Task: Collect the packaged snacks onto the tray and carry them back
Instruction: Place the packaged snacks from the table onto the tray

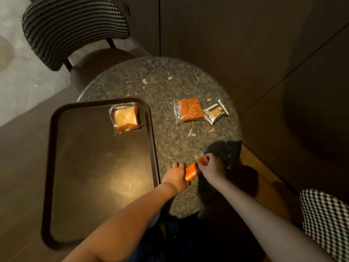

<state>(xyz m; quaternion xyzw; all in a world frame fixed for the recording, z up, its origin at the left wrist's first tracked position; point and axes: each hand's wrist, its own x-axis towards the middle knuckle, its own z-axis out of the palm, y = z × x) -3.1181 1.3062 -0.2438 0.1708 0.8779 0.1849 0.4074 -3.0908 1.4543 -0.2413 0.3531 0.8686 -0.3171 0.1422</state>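
Speckled worktop (160,87), and both hands, left hand (176,175) and right hand (210,168), pinch the orange snack packet (191,172) by its ends: light, crinkly, probably slippery film.

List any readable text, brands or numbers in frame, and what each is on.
None can be read.
Silver packet: orange print, too blurred.
Orange packet held in both hands: dark marks, too small.
Toast pack on tray and biscuit pack: clear wrap, no text visible.
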